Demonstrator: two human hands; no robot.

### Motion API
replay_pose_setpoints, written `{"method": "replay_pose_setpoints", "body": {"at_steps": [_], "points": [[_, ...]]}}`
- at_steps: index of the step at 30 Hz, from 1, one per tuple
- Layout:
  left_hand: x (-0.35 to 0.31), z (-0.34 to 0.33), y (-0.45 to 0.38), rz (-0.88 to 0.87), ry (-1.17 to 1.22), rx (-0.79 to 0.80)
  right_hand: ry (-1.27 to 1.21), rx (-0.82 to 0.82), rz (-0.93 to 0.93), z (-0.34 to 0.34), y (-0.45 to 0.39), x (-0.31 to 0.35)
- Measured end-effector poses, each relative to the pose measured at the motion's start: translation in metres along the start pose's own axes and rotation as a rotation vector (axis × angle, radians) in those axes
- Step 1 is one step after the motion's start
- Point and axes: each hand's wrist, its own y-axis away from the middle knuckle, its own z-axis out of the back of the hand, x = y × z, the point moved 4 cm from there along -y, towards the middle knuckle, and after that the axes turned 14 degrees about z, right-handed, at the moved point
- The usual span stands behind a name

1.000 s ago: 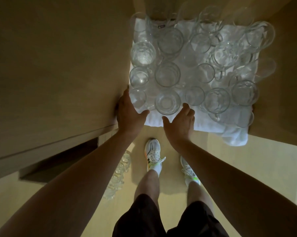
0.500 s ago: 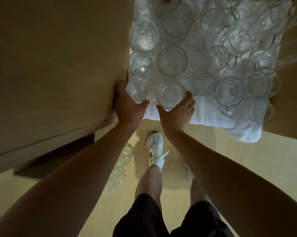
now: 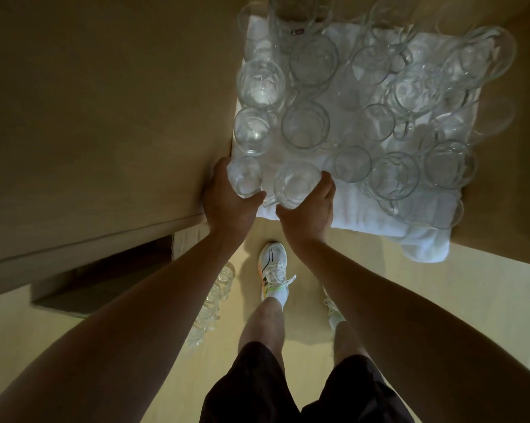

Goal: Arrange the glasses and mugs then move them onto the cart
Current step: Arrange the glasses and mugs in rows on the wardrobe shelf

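Note:
Several clear glasses and handled mugs stand upright on a white towel (image 3: 379,221) spread over a brown counter (image 3: 104,117). At the towel's near left corner my left hand (image 3: 227,203) wraps a small glass (image 3: 245,178), thumb on its near side. Beside it my right hand (image 3: 309,212) curls round a wider glass mug (image 3: 297,184), fingers on its right side. Both still rest on the towel. More mugs (image 3: 395,175) fill the right side of the towel.
The towel hangs over the counter's near edge at the right (image 3: 425,251). On the pale floor below, a row of glassware (image 3: 211,303) lies left of my white shoe (image 3: 272,270). A dark recess (image 3: 104,270) opens under the counter at the left.
Both hands moved forward from the towel's edge and closed round the two nearest pieces: left on the small glass, right on the mug.

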Motion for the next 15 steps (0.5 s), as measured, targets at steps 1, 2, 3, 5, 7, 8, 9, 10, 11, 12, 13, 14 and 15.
{"method": "replay_pose_setpoints", "body": {"at_steps": [1, 2, 3, 5, 7, 8, 9, 10, 11, 12, 13, 14, 15], "points": [[-0.001, 0.002, 0.003, 0.01, -0.01, 0.007, -0.01, 0.012, -0.008, 0.004, 0.002, 0.0], [0.0, 0.002, 0.004, 0.021, -0.02, 0.016, -0.017, 0.026, -0.017, 0.005, 0.004, -0.002], [-0.001, 0.005, 0.006, 0.027, -0.024, 0.024, -0.02, 0.039, -0.022, 0.009, 0.006, -0.002], [-0.011, 0.018, 0.018, 0.041, 0.0, 0.028, -0.028, 0.063, -0.005, 0.027, 0.01, 0.008], [-0.027, 0.033, 0.029, 0.043, 0.066, 0.011, -0.037, 0.079, 0.019, 0.048, 0.011, 0.022], [-0.037, 0.04, 0.034, 0.029, 0.093, 0.004, -0.037, 0.081, 0.04, 0.059, 0.01, 0.031], [-0.048, 0.048, 0.04, 0.011, 0.101, 0.0, -0.036, 0.076, 0.067, 0.071, 0.01, 0.041], [-0.059, 0.055, 0.044, -0.003, 0.098, -0.005, -0.039, 0.06, 0.096, 0.082, 0.009, 0.05], [-0.07, 0.062, 0.048, -0.007, 0.094, -0.012, -0.045, 0.039, 0.123, 0.094, 0.007, 0.059], [-0.083, 0.069, 0.053, -0.011, 0.104, -0.018, -0.052, 0.022, 0.149, 0.106, 0.006, 0.068], [-0.095, 0.076, 0.057, -0.017, 0.117, -0.025, -0.059, 0.015, 0.173, 0.119, 0.003, 0.077], [-0.109, 0.084, 0.062, -0.031, 0.128, -0.037, -0.061, 0.014, 0.198, 0.131, 0.0, 0.085], [-0.122, 0.092, 0.067, -0.046, 0.131, -0.052, -0.057, 0.014, 0.224, 0.145, -0.003, 0.093]]}}
